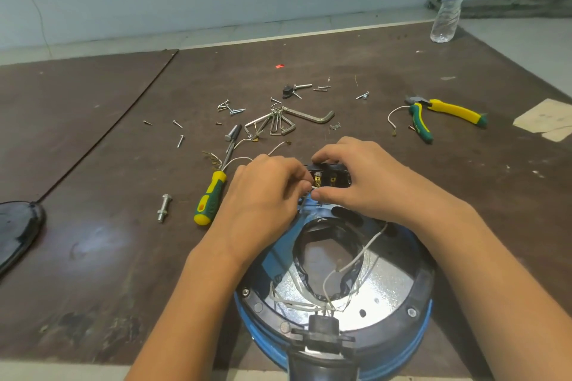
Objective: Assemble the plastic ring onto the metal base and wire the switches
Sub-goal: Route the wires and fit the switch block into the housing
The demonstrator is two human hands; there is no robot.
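At the near edge of the desk (pixel 93 148) sits the shiny metal base (pixel 383 278) with the black plastic ring (pixel 416 294) around its rim, loose white wires (pixel 365 246) trailing across its opening. Just beyond it the right hand (pixel 356 182) grips the black switch block (pixel 335 172) - fingers curled over the top, thumb below - while the left hand (pixel 266 192) pinches a thin wire end (pixel 313 188) at the block's brass terminals. A screwdriver (pixel 210 195) lies just left of the hands, with hex keys (pixel 278 124), screws and pliers (pixel 445 116) farther back.
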